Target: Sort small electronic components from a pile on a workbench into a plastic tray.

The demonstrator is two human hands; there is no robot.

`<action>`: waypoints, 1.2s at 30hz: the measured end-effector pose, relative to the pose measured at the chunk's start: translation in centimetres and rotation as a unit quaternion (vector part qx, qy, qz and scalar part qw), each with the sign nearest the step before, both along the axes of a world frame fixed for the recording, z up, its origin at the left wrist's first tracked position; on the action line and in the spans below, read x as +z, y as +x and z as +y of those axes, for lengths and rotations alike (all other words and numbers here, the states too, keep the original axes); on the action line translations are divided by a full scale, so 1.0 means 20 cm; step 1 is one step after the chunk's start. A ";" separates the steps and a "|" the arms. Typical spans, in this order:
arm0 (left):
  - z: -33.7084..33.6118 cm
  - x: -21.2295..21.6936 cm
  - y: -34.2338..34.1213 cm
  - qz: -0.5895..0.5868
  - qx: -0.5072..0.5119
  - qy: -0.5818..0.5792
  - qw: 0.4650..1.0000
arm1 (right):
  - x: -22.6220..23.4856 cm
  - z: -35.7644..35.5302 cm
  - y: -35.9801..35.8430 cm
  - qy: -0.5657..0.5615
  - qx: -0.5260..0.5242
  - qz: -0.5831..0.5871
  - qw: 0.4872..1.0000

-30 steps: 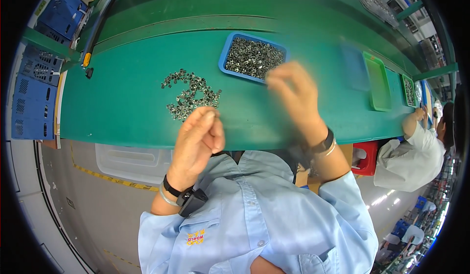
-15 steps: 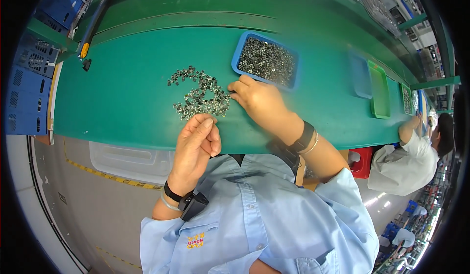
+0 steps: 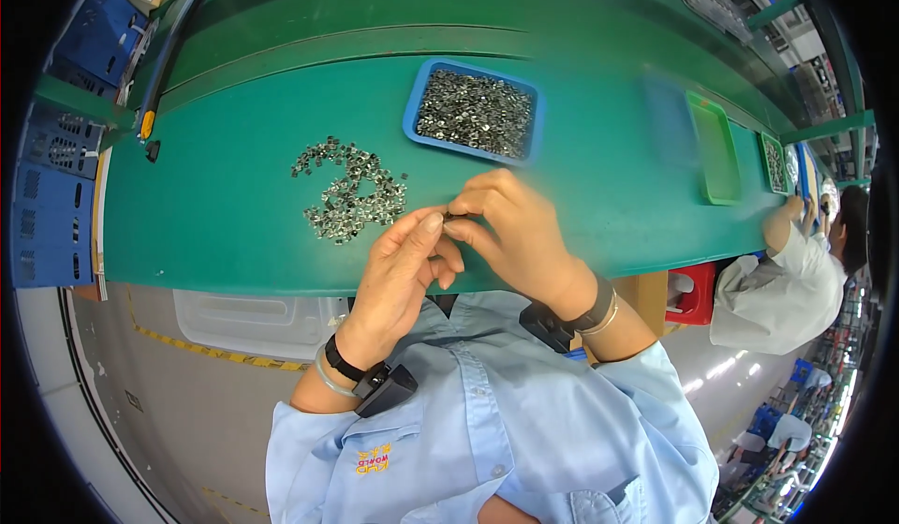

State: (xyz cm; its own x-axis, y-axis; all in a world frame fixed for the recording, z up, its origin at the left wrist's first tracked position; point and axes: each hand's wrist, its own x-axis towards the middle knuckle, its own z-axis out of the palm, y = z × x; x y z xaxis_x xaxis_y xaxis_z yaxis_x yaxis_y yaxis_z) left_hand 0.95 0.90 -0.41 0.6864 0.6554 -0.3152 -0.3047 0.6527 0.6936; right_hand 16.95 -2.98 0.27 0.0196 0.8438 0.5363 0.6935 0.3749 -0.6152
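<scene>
My left hand (image 3: 401, 269) and my right hand (image 3: 521, 236) meet fingertip to fingertip above the near part of the green table. Between the pinched fingers is a tiny dark metal piece (image 3: 448, 217), mostly covered, so its exact shape cannot be made out. To the left of the hands, a loose pile of small metal parts (image 3: 351, 196) is spread on the tabletop. Beyond my right hand stands a blue tray (image 3: 409, 119) filled with many small shiny metal parts (image 3: 473, 112).
A green tray (image 3: 719, 149) stands on the right side of the table (image 3: 225, 187), beside a blurred blue one. Further right, a co-worker in a white top (image 3: 777, 299) sits at the bench. A yellow-tipped tool (image 3: 147, 124) lies at the far left. Below is a clear plastic bin (image 3: 253, 323).
My right hand has come from beside the pile toward me and met my left hand, which has moved slightly right. Both now pinch at a small metal piece.
</scene>
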 end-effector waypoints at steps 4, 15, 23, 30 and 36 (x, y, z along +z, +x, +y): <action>-0.01 0.01 0.02 0.016 -0.003 0.025 1.000 | -0.02 -0.05 0.02 -0.009 -0.003 -0.047 0.999; 0.00 -0.02 0.01 0.029 -0.007 0.048 0.998 | 0.00 -0.11 0.01 -0.038 0.014 -0.017 0.999; -0.01 -0.01 0.02 0.075 0.015 0.109 0.991 | -0.02 -0.10 0.00 -0.015 -0.013 -0.051 0.999; -0.01 -0.01 0.01 0.100 0.021 0.115 0.988 | 0.00 -0.09 -0.03 -0.012 -0.019 -0.052 0.998; -0.01 0.01 0.01 0.075 0.029 0.123 0.989 | -0.03 -0.10 -0.01 0.010 -0.010 -0.034 0.999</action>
